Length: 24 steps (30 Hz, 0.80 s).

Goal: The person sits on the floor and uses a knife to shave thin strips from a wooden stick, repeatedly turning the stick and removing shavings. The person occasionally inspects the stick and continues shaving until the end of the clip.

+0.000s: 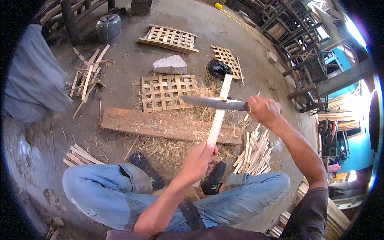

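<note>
In the head view, my left hand (199, 162) is closed around the lower part of a pale wooden strip (218, 122), which slants up toward one o'clock. My right hand (264, 110) grips a long knife (200, 101), its blade pointing to nine o'clock and crossing the strip's upper part. From my left hand, a brown plank (154, 124) lies at eleven o'clock, a woven panel (164, 92) beyond it, and loose pale strips (256, 154) at three.
</note>
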### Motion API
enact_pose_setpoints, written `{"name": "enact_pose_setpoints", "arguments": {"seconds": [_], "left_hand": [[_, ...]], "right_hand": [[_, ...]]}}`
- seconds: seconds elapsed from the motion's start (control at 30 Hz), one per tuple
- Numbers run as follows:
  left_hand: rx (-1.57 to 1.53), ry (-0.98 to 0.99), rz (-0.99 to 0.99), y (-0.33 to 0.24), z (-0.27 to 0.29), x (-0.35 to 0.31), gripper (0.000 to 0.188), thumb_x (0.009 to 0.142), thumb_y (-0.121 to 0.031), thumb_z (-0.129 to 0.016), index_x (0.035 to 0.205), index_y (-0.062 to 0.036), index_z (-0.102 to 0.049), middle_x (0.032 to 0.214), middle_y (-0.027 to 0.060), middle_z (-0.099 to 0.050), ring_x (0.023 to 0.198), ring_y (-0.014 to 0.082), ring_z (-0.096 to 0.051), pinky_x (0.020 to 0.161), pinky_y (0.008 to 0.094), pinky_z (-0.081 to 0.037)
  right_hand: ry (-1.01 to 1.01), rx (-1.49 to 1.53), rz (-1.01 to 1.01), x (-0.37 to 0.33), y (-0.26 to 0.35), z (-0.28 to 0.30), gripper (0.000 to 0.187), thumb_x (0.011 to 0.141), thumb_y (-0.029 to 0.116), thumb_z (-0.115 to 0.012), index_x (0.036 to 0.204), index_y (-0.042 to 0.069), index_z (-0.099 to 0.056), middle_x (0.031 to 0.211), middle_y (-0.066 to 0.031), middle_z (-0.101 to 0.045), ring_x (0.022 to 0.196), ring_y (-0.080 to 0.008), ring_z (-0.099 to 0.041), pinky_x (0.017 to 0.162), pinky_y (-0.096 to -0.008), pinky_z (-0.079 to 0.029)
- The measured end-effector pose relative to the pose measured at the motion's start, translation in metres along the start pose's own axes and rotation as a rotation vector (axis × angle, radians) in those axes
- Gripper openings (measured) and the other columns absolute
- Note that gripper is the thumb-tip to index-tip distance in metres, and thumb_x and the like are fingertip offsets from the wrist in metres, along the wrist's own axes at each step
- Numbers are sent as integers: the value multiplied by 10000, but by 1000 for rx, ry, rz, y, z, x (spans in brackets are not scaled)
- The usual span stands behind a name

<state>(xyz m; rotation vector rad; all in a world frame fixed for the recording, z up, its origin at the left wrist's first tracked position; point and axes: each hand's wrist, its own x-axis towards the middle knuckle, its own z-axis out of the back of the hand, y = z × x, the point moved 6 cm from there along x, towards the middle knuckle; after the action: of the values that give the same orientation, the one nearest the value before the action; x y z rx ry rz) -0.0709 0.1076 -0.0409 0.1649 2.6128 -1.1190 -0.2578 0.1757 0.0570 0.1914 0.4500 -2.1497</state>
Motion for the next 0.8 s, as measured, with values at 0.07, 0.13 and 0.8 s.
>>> {"name": "enact_pose_setpoints", "arguments": {"seconds": [0.07, 0.13, 0.8], "left_hand": [[25, -63, 26, 10, -1, -7, 289, 1025, -294, -386, 876, -72, -497, 647, -39, -428, 510, 49, -378, 445, 222, -327], [48, -77, 7, 12, -1, -9, 291, 1024, -296, -387, 875, -71, -495, 646, -40, -426, 513, 48, -375, 445, 223, -327], [206, -72, -8, 32, -2, -6, 302, 1021, -306, -386, 844, -84, -488, 638, -40, -424, 512, 56, -376, 453, 239, -332]], "right_hand": [[-105, 93, -42, -20, 10, -9, 93, 836, 128, -522, 873, 47, -547, 784, -138, -646, 714, -295, -680, 607, -409, -552], [-32, -70, 6, -10, -2, -14, 90, 831, 130, -524, 876, 58, -552, 757, -137, -635, 704, -313, -672, 618, -426, -551], [-523, -85, -517, -81, -235, 41, 141, 855, 148, -544, 896, 36, -617, 736, -147, -658, 662, -283, -673, 561, -383, -547]]}}
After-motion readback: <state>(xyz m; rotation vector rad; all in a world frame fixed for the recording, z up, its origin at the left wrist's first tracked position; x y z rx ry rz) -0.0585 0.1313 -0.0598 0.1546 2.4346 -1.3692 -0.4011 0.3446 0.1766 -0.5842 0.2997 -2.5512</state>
